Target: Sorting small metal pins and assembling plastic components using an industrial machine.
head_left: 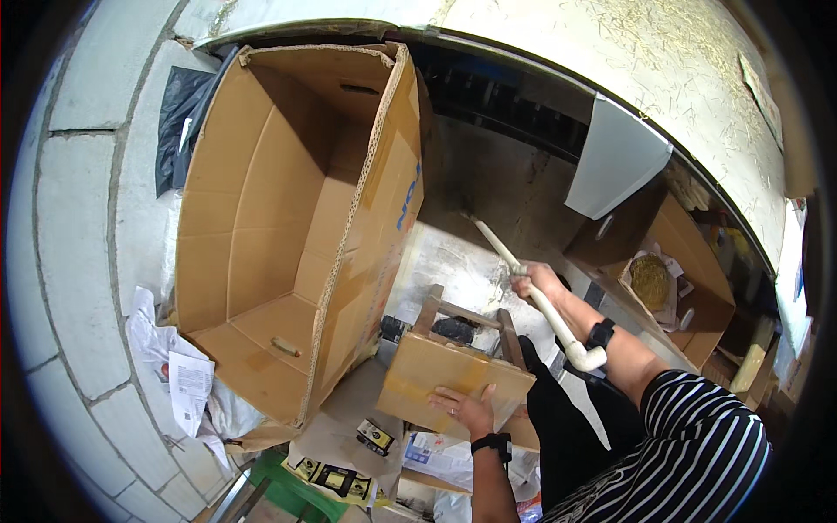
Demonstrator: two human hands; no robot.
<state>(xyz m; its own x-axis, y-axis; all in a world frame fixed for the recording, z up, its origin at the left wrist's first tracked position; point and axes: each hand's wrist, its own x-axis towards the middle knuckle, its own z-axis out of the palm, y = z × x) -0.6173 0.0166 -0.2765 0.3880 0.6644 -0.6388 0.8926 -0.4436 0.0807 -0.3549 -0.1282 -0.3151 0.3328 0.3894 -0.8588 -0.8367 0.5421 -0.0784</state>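
My right hand grips a cream-coloured plastic pipe with an elbow joint at its near end. The pipe slants from beside my forearm toward the floor ahead. My left hand, its fingers spread, lies on a flat piece of cardboard with yellowish tape marks. That cardboard covers the top of a small wooden stool, whose legs show beyond it. A dark object lies between the legs, too shadowed to name.
A tall open cardboard box stands at left beside a block wall. At right, another cardboard box holds a round yellowish bundle. A pale tabletop strewn with small bits spans the far side. Small yellow-black packs lie near the front.
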